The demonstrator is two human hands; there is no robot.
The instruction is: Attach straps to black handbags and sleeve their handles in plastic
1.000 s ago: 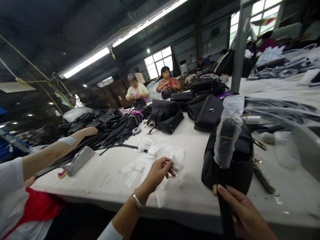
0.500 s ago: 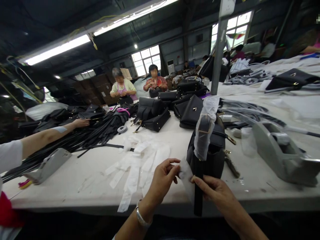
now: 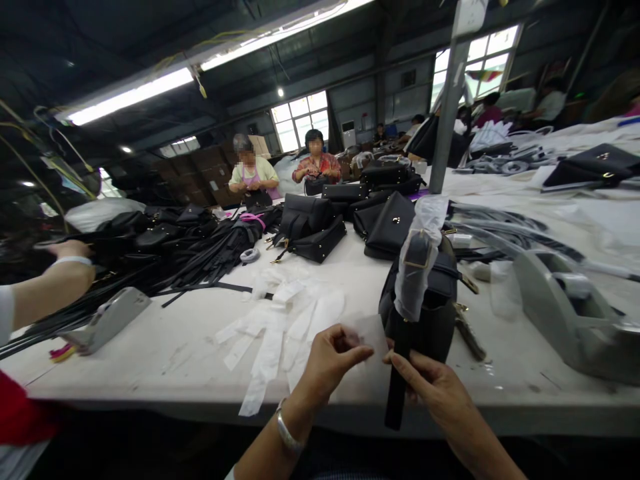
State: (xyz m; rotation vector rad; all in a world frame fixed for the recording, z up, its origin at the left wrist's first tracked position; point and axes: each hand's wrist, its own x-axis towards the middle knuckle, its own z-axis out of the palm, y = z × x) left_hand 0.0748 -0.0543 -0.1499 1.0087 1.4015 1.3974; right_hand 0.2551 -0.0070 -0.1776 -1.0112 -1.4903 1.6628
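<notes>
A translucent white sheet (image 3: 373, 337) is pinched between the thumb and fingers of my left hand (image 3: 333, 360). My right hand (image 3: 435, 383) grips a black strap (image 3: 397, 393) that hangs past the table's front edge, and its fingertips also meet the sheet's side. The strap belongs to a black bag (image 3: 435, 307) standing on the table; higher up, its buckle is wrapped in crinkled clear-white plastic (image 3: 417, 267). Left of my hands lie several loose white strips (image 3: 270, 353) in a fanned pile.
Grey tape dispensers stand at right (image 3: 575, 320) and left (image 3: 113, 320) on the white table (image 3: 175, 373). Black bags (image 3: 315, 227) and a heap of black straps (image 3: 210, 253) lie behind. A co-worker's arm (image 3: 55, 287) reaches in at left; two people sit across. A metal post (image 3: 447, 113) rises behind.
My left hand has turned a little, and the sheet now spreads more open beside the strap. The co-worker's arm at left has drawn back leftward. The view has shifted slightly.
</notes>
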